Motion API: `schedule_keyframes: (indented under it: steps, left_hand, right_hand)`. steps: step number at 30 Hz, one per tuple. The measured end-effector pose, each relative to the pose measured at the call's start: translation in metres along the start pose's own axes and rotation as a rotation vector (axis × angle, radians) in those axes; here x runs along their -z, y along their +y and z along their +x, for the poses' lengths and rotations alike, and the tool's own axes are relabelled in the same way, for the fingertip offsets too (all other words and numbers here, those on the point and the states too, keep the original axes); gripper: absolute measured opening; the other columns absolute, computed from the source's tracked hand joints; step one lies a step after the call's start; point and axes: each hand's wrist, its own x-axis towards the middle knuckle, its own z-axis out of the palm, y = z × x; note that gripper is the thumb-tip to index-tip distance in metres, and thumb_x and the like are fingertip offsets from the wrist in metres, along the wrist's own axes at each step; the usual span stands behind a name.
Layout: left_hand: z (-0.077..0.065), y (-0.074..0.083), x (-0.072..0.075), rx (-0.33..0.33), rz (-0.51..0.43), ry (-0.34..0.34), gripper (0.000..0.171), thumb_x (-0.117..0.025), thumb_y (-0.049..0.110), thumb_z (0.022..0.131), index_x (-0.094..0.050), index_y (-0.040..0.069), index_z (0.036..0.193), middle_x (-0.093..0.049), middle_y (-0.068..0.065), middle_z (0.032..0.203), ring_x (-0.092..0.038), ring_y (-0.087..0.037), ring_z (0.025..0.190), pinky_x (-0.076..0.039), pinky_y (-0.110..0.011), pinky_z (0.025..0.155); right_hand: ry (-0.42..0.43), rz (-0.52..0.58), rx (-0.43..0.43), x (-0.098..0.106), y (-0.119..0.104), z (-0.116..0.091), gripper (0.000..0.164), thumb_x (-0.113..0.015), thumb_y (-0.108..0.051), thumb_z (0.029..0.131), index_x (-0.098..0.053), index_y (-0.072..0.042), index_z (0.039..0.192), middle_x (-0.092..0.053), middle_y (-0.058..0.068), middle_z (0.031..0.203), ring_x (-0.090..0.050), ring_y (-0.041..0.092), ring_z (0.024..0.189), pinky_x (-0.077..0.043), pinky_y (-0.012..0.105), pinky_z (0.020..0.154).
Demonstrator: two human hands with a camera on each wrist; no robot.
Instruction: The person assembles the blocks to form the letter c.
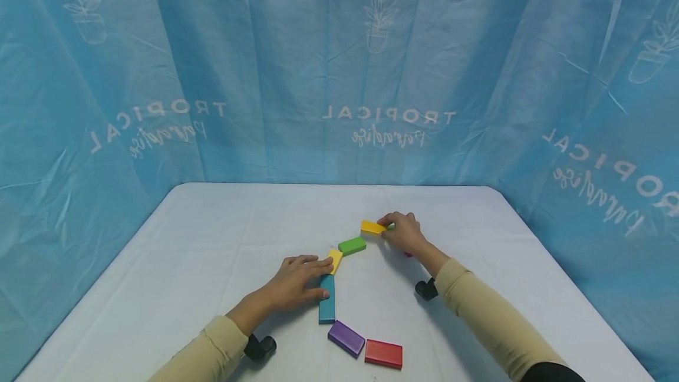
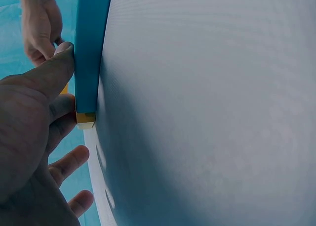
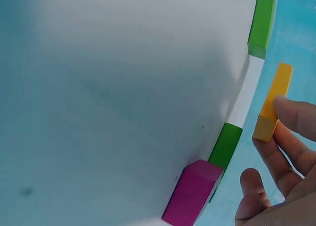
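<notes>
Head view, held yellow block (image 1: 372,227): toward the far side of the desk (image 1: 239,217), long axis nearly crosswise; its free end points left, the other end is covered by fingertips.
Right hand (image 1: 404,234): grip closed in a pinch on that block; the hand hides most of the right green block (image 1: 391,227) and magenta block (image 1: 408,254), leaving slivers.
Left hand (image 1: 293,283): grip loose, closed round nothing; fingers reach the second yellow block (image 1: 336,259), thumb on the teal block (image 1: 327,310).
Teal block: long axis points away from the person; the second yellow block, at its far end, slants right.
Left green block (image 1: 352,246): just beside the second yellow block, right end farther away.
Purple block (image 1: 346,338) and red block (image 1: 384,353): near side, purple slanting, red nearly crosswise.
Left wrist view, teal block: long axis upright in view, top cut off; only a small end of the second yellow block shows below.
Right hand, same view: upper left, its hold hard to make out.
Right wrist view, held yellow block: pinched between thumb and fingers, raised off the desk, long axis steep, top leaning right.
Left green block: cut off above.
Magenta block: cut off below, partly covering the right green block.
</notes>
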Motion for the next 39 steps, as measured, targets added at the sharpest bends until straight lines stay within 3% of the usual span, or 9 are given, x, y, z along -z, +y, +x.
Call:
schedule_keyframes:
  steps: [5, 21, 39]
  left_hand:
    - [-0.001, 0.001, 0.000, -0.009, 0.006, 0.012, 0.059, -0.068, 0.040, 0.088, -0.054, 0.011, 0.138, -0.047, -0.002, 0.145, -0.036, -0.032, 0.133, -0.025, -0.057, 0.102]
    - [0.000, -0.001, -0.001, -0.001, 0.009, 0.012, 0.060, -0.067, 0.041, 0.088, -0.053, 0.012, 0.139, -0.046, 0.000, 0.145, -0.036, -0.030, 0.134, -0.024, -0.056, 0.102]
    - [0.000, 0.000, -0.001, -0.009, 0.009, 0.017, 0.060, -0.067, 0.042, 0.088, -0.054, 0.011, 0.138, -0.047, -0.002, 0.144, -0.037, -0.031, 0.133, -0.026, -0.056, 0.102]
  right_hand:
    - [-0.035, 0.018, -0.011, 0.002, 0.003, -0.007, 0.027, -0.070, -0.011, 0.085, -0.071, -0.015, 0.111, -0.059, 0.004, 0.110, -0.042, 0.028, 0.100, -0.041, 0.041, 0.080]
    - [-0.082, -0.077, 0.151, 0.006, 0.018, -0.018, 0.026, -0.073, -0.011, 0.080, -0.074, -0.014, 0.106, -0.066, 0.003, 0.113, -0.043, 0.024, 0.093, -0.033, 0.041, 0.079]
    - [-0.070, -0.114, 0.157, 0.004, 0.021, -0.018, 0.027, -0.076, -0.013, 0.079, -0.074, -0.015, 0.106, -0.066, 0.001, 0.112, -0.041, 0.022, 0.089, -0.032, 0.040, 0.078]
